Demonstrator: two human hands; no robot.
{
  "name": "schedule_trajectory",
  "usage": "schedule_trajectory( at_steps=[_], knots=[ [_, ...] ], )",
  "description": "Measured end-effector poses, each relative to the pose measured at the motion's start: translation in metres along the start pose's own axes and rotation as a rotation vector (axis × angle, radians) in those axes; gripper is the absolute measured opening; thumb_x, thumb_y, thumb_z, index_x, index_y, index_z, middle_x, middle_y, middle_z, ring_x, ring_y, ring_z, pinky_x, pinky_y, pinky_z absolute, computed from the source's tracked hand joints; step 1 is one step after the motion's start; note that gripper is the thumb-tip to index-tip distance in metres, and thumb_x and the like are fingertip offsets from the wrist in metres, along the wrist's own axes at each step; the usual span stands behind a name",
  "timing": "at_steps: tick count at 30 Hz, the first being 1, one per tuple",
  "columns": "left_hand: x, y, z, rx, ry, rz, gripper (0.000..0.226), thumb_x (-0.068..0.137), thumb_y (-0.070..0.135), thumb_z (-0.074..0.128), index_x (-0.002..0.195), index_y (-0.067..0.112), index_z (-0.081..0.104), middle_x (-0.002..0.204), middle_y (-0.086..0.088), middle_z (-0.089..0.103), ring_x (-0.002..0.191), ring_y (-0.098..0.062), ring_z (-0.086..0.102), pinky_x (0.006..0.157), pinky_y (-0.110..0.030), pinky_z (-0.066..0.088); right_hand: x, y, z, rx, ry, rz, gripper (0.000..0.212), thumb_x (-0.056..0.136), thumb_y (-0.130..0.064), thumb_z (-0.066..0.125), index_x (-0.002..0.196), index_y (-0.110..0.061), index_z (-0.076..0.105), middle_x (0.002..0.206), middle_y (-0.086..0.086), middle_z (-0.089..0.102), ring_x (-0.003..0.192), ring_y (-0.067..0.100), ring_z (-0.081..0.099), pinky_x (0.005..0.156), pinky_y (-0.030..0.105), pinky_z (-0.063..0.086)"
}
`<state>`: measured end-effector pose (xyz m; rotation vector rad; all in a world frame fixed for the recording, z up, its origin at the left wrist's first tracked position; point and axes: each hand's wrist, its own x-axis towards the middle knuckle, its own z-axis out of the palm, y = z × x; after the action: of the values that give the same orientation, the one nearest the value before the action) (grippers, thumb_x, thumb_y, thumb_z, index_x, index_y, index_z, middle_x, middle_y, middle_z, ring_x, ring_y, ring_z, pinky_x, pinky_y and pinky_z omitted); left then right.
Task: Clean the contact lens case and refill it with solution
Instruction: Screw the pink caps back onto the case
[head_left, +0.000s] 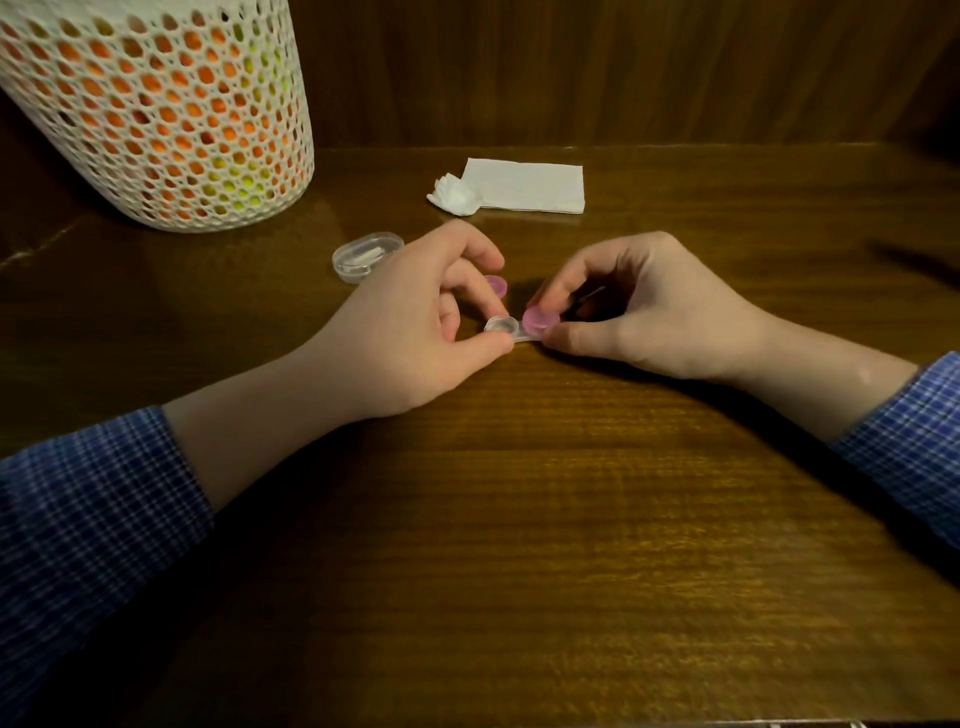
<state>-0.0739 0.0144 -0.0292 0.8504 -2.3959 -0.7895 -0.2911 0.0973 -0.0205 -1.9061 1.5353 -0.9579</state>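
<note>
**Two hands on the lens case, one cap off, one cap under your fingers**

Two hands meet on the contact lens case (511, 330), which lies flat on the counter (519, 519) and serves as the landmark here. Your left hand (415, 322) pinches the case's left end between thumb and fingertip, fingers curled, apparently to pin the body down so it cannot spin. That well (501, 325) stands uncovered and clear; whether it holds liquid is too small to tell. Your right hand (639, 306) curls round the pink cap (540, 319) on the case's right well, thumb low at the front and fingertips over the top, a grip suited to twisting. Whether you are loosening or tightening it cannot be read from this moment.

Just behind the case, half hidden by your left fingers, lies the loose pink cap (496, 286), set close so it stays within reach. Behind and left of the case sits a small clear container (366, 257). Well behind the case lie a folded napkin (530, 184) and a crumpled tissue (454, 196), handy for wiping. Far left and behind stands a white mesh basket (166, 114). No solution bottle shows.
</note>
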Motion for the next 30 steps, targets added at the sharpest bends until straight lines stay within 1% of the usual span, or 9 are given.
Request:
schedule_trajectory(
  at_steps=[5,8,10,15,18,21,24,30],
  knots=[
    [0.0004,-0.0015,-0.0001,-0.014,-0.001,0.003,0.054,0.083,0.023,0.085,0.128,0.024,0.057,0.095,0.014,0.075,0.062,-0.022,0.067,0.054,-0.030,0.058,-0.0007,-0.0005,0.0016,-0.021,0.008,-0.012,0.015,0.083,-0.014,0.082,0.098,-0.014,0.078,0.099,-0.004,0.079,0.095,0.012,0.073,0.089,0.026,0.059],
    [0.0002,-0.0021,-0.0001,-0.013,0.000,0.003,0.054,0.083,0.023,0.085,0.129,0.024,0.056,0.095,0.015,0.074,0.060,-0.020,0.066,0.053,-0.026,0.058,-0.0010,0.0000,0.0025,-0.030,0.027,-0.001,0.014,0.083,-0.019,0.082,0.096,-0.016,0.080,0.101,-0.006,0.078,0.100,0.006,0.072,0.094,0.025,0.057],
    [0.0000,-0.0021,-0.0001,-0.012,-0.001,0.005,0.053,0.083,0.023,0.085,0.128,0.025,0.056,0.095,0.015,0.074,0.060,-0.020,0.066,0.053,-0.024,0.057,-0.0012,-0.0004,0.0030,-0.037,0.032,-0.007,0.013,0.083,-0.019,0.082,0.096,-0.016,0.080,0.102,-0.007,0.079,0.102,0.003,0.071,0.096,0.024,0.056],
    [-0.0001,-0.0019,-0.0002,-0.019,0.000,0.003,0.054,0.083,0.023,0.085,0.128,0.025,0.056,0.097,0.014,0.074,0.060,-0.020,0.066,0.053,-0.023,0.056,-0.0021,-0.0016,0.0038,-0.081,0.016,-0.039,0.014,0.087,-0.015,0.080,0.100,-0.015,0.080,0.103,-0.004,0.078,0.099,0.009,0.073,0.093,0.028,0.059],
    [-0.0001,-0.0009,-0.0003,-0.021,-0.001,0.003,0.053,0.083,0.023,0.085,0.127,0.025,0.056,0.095,0.014,0.075,0.060,-0.021,0.066,0.053,-0.023,0.056,-0.0026,-0.0022,0.0042,-0.073,0.013,-0.050,0.013,0.087,-0.012,0.079,0.100,-0.014,0.080,0.103,-0.003,0.078,0.100,0.011,0.073,0.093,0.029,0.059],
    [0.0002,-0.0003,-0.0012,-0.027,-0.003,-0.002,0.053,0.083,0.023,0.085,0.127,0.026,0.056,0.095,0.014,0.075,0.061,-0.022,0.067,0.053,-0.026,0.057,-0.0026,-0.0022,0.0029,-0.064,0.008,-0.056,0.013,0.087,-0.009,0.079,0.100,-0.013,0.080,0.105,-0.003,0.078,0.101,0.010,0.073,0.095,0.028,0.058],
    [0.0002,-0.0002,-0.0018,-0.028,-0.009,-0.001,0.053,0.083,0.022,0.085,0.126,0.027,0.055,0.095,0.015,0.075,0.061,-0.022,0.066,0.052,-0.023,0.055,-0.0027,-0.0018,0.0023,-0.074,0.004,-0.064,0.013,0.087,-0.009,0.079,0.099,-0.014,0.080,0.107,-0.004,0.078,0.103,0.007,0.072,0.096,0.026,0.056],
    [0.0001,0.0002,-0.0005,-0.029,-0.004,-0.002,0.052,0.083,0.022,0.085,0.126,0.026,0.056,0.094,0.015,0.075,0.061,-0.023,0.066,0.051,-0.021,0.054,-0.0023,-0.0003,0.0019,-0.108,-0.006,-0.063,0.015,0.088,-0.009,0.079,0.101,-0.016,0.080,0.109,-0.006,0.077,0.107,0.006,0.071,0.099,0.028,0.056]
  ],
)
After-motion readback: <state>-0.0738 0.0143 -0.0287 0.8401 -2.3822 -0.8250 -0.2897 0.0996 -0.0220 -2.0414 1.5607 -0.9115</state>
